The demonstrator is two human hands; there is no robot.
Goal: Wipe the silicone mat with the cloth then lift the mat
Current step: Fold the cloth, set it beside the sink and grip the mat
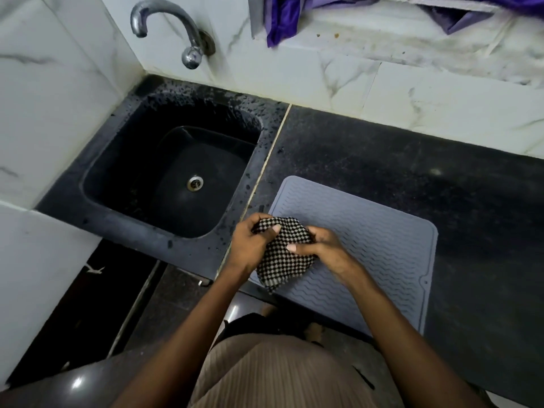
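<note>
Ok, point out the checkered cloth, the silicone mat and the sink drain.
checkered cloth (pixel 282 260): head view, on the weave between the two hands.
silicone mat (pixel 382 245): head view, on bare ridged surface right of the hands.
sink drain (pixel 195 183): head view, on the metal ring in the basin floor.

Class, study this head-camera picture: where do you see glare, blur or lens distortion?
Head view: glare spots on the chrome tap and the glossy surface at bottom left; wide-angle bending curves the wall tiles and countertop edges; slight blur softens the left hand, right hand and checked cloth.
</note>
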